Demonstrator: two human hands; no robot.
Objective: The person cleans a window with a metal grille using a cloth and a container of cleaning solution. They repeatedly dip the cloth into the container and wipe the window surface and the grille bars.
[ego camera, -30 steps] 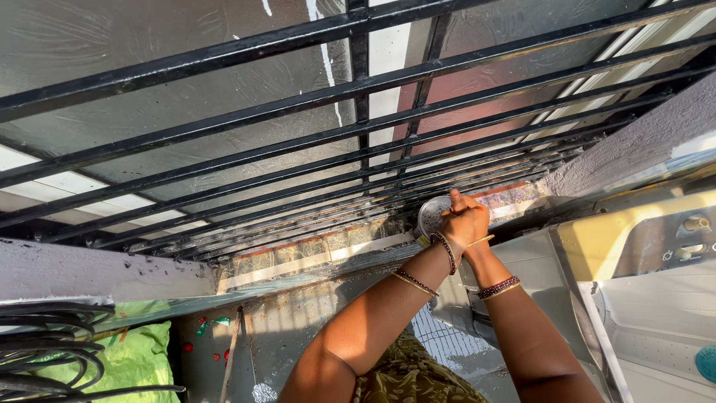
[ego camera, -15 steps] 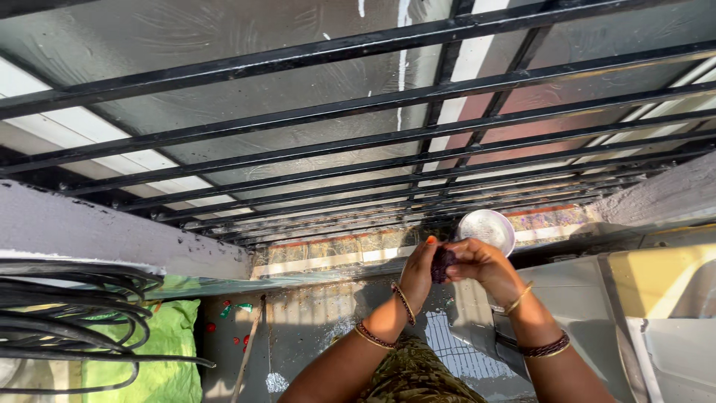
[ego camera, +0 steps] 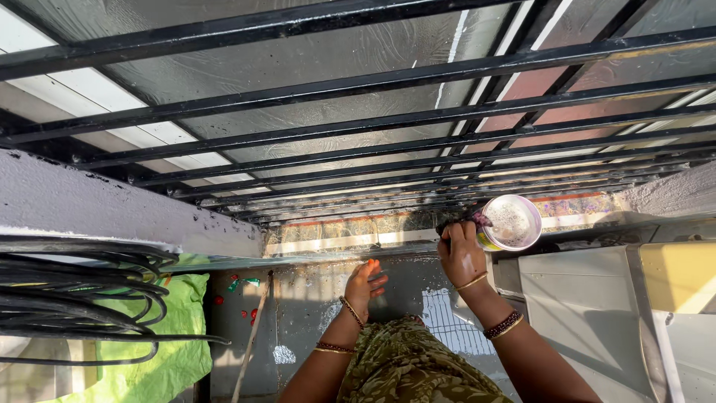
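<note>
Dark cloth (ego camera: pixel 456 222) seemingly gripped by raised right hand (ego camera: pixel 462 254), left hand (ego camera: pixel 363 283) lowered, loose

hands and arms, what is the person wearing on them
Both arms are bare, with no sleeves. The left hand has orange-painted nails, and its wrist carries a thin gold bangle and a dark beaded one. The right hand has the same pair of bangles.

1. You have one package in view: a small round container (ego camera: pixel 509 222) standing on the ledge, just below the black window bars, right of centre.
2. Its open mouth faces you, with a pale, speckled inside, a pinkish-white rim and a yellow-green wall.
3. Your right hand (ego camera: pixel 462 254) touches its left side.
</note>
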